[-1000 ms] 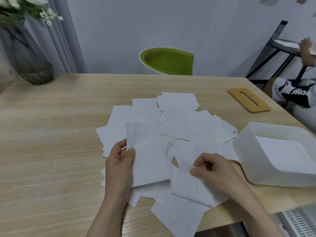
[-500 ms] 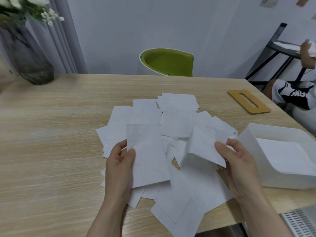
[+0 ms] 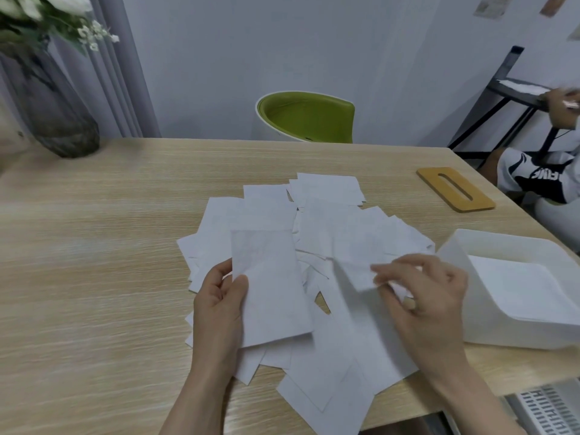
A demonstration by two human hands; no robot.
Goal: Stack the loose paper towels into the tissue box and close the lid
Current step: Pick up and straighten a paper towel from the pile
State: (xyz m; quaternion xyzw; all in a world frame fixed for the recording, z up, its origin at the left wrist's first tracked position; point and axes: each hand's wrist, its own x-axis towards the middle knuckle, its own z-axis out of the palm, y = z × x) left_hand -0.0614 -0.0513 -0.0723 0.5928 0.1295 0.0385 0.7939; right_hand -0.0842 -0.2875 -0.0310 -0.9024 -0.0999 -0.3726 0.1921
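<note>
Several loose white paper towels (image 3: 342,227) lie scattered in a heap on the wooden table (image 3: 94,277). My left hand (image 3: 219,306) holds one folded towel (image 3: 266,284) by its left edge, thumb on top. To its right, my right hand (image 3: 423,296) pinches the edge of another towel (image 3: 357,274) that is partly lifted off the heap. The open white tissue box (image 3: 489,312) stands at the right with a stack of towels (image 3: 518,290) inside. The wooden lid (image 3: 455,188) with a slot lies farther back on the right.
A dark glass vase (image 3: 53,114) with white flowers stands at the far left corner. A green chair (image 3: 307,117) is behind the table. Another person (image 3: 546,174) sits at the right by a black-framed table. The table's near edge runs just below the heap.
My right hand picked a towel up off the heap, raised it toward the box, then brought it back left and lower over the heap. My left hand kept its towel still.
</note>
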